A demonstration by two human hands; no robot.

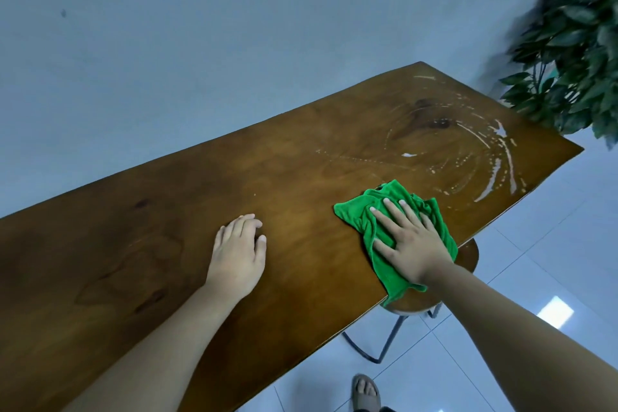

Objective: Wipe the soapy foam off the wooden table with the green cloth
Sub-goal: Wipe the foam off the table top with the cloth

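Observation:
A long wooden table (pixel 140 244) runs from the lower left to the upper right. White soapy foam (pixel 495 157) streaks its far right end in curved smears. The crumpled green cloth (pixel 359 211) lies at the table's near edge, just short of the foam, with one corner hanging over the edge. My right hand (pixel 409 237) presses flat on the cloth with straight, spread fingers. My left hand (pixel 239 251) rests on bare wood to the left of the cloth, fingers loosely bent, holding nothing.
A round wooden stool (pixel 465 256) with dark metal legs stands under the table edge below the cloth. A leafy green plant (pixel 575 53) stands past the table's far right end. A pale wall runs behind the table. A sandalled foot (pixel 366 391) is on the white tiled floor.

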